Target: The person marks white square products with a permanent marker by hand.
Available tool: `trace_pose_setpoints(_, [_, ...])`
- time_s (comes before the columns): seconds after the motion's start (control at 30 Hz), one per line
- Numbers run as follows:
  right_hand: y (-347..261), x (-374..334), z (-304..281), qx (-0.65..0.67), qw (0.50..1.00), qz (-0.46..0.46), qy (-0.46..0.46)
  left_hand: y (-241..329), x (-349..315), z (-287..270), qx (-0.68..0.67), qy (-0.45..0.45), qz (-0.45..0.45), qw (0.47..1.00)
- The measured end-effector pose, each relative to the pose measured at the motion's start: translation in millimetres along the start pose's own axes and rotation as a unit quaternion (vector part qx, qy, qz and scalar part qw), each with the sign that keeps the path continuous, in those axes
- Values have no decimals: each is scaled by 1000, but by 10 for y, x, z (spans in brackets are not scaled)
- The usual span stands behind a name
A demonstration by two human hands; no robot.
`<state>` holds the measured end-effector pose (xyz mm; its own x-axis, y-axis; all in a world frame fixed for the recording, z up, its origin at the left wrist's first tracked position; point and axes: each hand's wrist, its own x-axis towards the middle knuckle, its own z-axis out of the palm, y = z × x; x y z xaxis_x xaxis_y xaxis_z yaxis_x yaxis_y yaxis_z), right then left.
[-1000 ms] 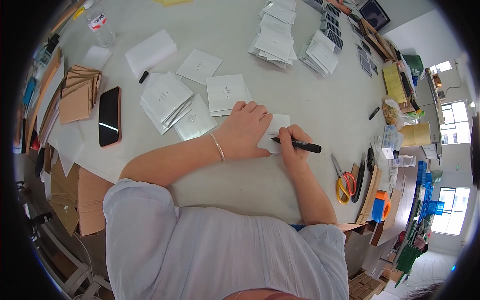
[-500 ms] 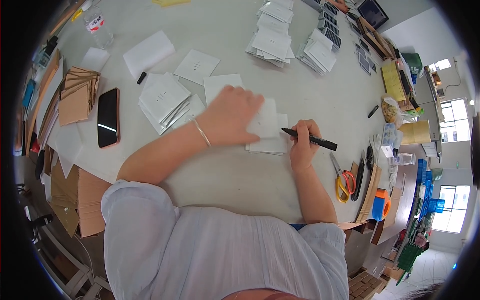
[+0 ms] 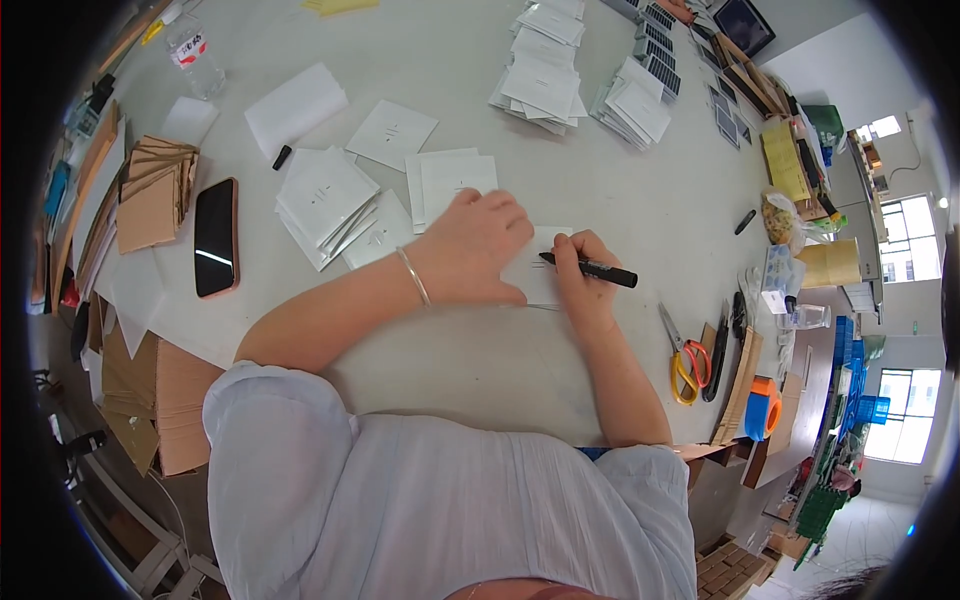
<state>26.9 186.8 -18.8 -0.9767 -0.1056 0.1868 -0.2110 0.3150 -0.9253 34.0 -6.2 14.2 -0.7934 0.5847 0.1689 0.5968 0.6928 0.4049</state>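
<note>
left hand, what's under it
The left hand covers part of the white packet by the black marker and part of the white packets beyond. Their uncovered sides show; anything else beneath the palm is hidden.

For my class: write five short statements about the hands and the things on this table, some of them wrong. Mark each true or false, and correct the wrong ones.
1. The right hand holds a black marker. True.
2. The left hand grips the scissors. False: the scissors lie on the table, to the right of both hands.
3. A bracelet sits at the wrist of the left hand. True.
4. The phone lies to the right of the black marker. False: it lies to the left of both hands.
5. A white packet shows between the two hands. True.
</note>
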Motion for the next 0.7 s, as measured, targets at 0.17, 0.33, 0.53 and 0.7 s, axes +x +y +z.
trace_pose_setpoints(0.17, [1, 4, 22, -63, 996, -58, 6, 58, -6, 59, 7, -25, -7, 1000])
trace_pose_setpoints(0.33, [17, -67, -42, -26, 999, -33, 5, 54, -17, 95, 13, -22, -3, 1000])
trace_pose_setpoints(0.53, [22, -110, -45, 6, 998, -63, -23, 65, -25, 89, 12, -26, -7, 1000])
trace_pose_setpoints(0.7, [34, -105, -35, -49, 995, -85, -26, 63, -33, 91, 12, -17, -3, 1000])
